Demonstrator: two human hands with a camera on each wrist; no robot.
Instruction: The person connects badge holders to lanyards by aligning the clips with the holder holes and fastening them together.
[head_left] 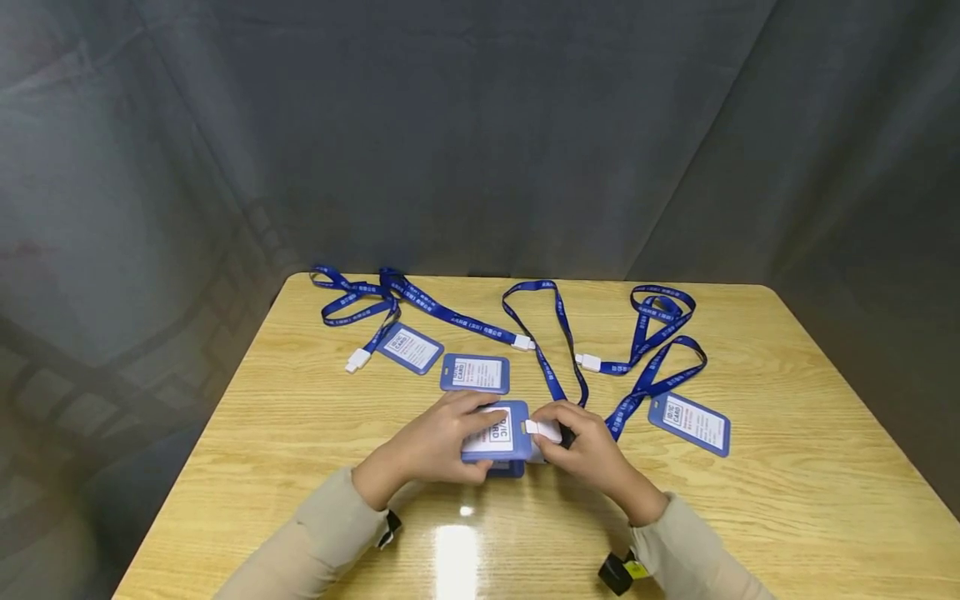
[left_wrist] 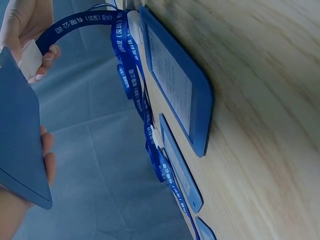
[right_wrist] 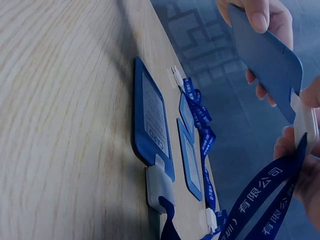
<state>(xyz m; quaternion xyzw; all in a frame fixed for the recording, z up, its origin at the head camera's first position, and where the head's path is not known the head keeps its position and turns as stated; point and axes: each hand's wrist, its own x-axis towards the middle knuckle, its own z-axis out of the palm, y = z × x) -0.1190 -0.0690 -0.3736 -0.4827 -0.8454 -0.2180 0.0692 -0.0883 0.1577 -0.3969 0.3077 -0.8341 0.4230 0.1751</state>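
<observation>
Left hand is gripping a blue badge holder (likely light, stiff, slick) by 2 edges; right hand is pinching a clip.

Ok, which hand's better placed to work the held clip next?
Likely the right hand: it pinches the white lanyard clip by the slot of the blue ID card holder in the left hand.

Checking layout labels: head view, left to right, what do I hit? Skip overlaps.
Leftmost white clip → tilted blue badge → held blue badge → right hand → far-right blue badge.
</observation>
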